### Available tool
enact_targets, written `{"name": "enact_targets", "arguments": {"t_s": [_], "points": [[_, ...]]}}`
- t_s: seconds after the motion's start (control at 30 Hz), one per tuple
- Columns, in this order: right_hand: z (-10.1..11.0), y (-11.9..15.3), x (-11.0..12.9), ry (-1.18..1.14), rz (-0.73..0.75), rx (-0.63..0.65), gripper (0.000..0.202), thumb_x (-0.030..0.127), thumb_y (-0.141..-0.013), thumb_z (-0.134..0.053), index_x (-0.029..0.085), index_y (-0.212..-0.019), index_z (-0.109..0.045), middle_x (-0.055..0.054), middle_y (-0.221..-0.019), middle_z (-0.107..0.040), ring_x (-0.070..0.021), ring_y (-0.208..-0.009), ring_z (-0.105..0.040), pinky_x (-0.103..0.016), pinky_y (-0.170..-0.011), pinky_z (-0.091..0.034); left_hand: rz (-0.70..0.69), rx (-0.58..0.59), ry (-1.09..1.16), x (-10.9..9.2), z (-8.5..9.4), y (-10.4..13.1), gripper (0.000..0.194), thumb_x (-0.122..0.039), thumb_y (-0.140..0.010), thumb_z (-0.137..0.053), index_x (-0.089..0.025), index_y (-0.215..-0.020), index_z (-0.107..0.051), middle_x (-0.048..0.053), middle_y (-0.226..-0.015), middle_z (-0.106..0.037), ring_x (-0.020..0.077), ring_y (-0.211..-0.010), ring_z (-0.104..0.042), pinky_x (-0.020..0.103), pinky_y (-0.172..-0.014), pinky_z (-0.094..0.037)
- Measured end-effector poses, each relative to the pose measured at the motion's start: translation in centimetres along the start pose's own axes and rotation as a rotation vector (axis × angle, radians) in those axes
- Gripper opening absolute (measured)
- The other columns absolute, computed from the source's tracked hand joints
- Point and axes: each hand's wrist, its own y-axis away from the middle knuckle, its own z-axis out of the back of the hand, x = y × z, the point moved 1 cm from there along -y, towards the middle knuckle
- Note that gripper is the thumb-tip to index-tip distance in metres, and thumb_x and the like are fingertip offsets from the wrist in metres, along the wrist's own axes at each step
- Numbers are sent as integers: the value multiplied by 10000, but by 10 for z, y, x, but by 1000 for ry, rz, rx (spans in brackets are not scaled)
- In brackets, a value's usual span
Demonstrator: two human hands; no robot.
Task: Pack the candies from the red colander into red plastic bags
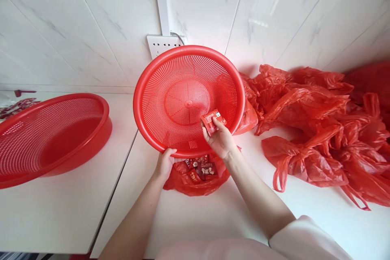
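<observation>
My left hand [166,164] grips the near rim of a red plastic colander [187,99], which is tilted so that its inside faces me. Between the thumb and fingers of my right hand [219,136] is a small red packet [211,122] with pale print, held over the colander's lower right side. Apart from that packet, the colander shows nothing inside. Below its near rim lies an opened red plastic bag [195,187] with several dark red snack packets [202,169] in it, partly hidden by the colander.
Another red colander [73,138] stands at the left, with dark red packages [20,107] behind it. Several knotted red plastic bags [319,130] are heaped at the right. A power strip [161,44] is against the tiled wall. A seam [115,187] divides the white tabletops.
</observation>
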Motion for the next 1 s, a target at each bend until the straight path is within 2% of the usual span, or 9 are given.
{"name": "enact_targets", "arguments": {"t_s": [0.1,0.2,0.3,0.43,0.57,0.7,0.77,0.9,1.0], "points": [[0,2,-2,51,-78,67,69,236,-792,-710,204,-854,-706,23,-817,-743,-93,-722,-681,-170,-614,-567,6,-5,-2,0,0,0,239,-237,-672,-643,-102,-868,-656,111,-894,-730,306,-918,-688,391,-717,-585],[0,4,-6,108,-50,92,153,150,-685,-792,184,-810,-711,33,-768,-732,-69,-679,-654,-132,-581,-531,6,2,2,0,0,0,256,-231,-674,-641,-101,-893,-659,107,-903,-731,305,-948,-682,386,-728,-586],[0,6,-9,135,-18,107,239,133,-606,-843,182,-801,-713,36,-791,-737,-78,-706,-653,-153,-614,-531,1,12,-12,-1,-1,1,289,-235,-682,-642,-97,-935,-661,110,-934,-731,303,-965,-678,384,-733,-585],[-1,9,-9,166,2,138,262,191,-599,-867,193,-815,-720,36,-813,-739,-93,-743,-657,-185,-665,-534,9,9,-7,-1,0,2,293,-239,-690,-636,-93,-943,-660,115,-959,-729,305,-974,-677,386,-738,-585],[-1,11,-8,215,66,142,240,171,-577,-877,188,-754,-715,37,-783,-730,-85,-717,-642,-174,-633,-507,8,20,-3,1,1,1,296,-232,-701,-628,-92,-961,-659,119,-980,-727,303,-982,-676,385,-740,-586],[-2,12,-8,306,141,158,222,207,-605,-867,188,-770,-719,32,-781,-729,-85,-698,-638,-183,-630,-491,3,34,-7,1,1,1,337,-219,-715,-620,-94,-1026,-650,116,-1002,-725,298,-993,-673,381,-739,-588],[-2,13,-8,345,192,148,247,219,-604,-868,194,-803,-722,28,-818,-738,-95,-730,-649,-197,-675,-499,1,29,-5,0,0,1,332,-218,-712,-621,-92,-1017,-651,117,-994,-726,300,-989,-675,383,-736,-589],[-3,13,-7,387,303,159,334,225,-604,-866,198,-905,-722,-2,-962,-747,-149,-902,-673,-286,-903,-492,2,20,-5,-1,-1,2,307,-226,-694,-631,-95,-970,-656,116,-976,-728,305,-983,-677,387,-732,-589],[-2,12,-9,376,331,159,283,262,-640,-846,196,-885,-721,-4,-942,-744,-157,-886,-673,-312,-918,-491,6,4,-8,-1,-1,2,295,-232,-681,-637,-93,-940,-656,116,-955,-729,307,-973,-679,387,-729,-590]]}}
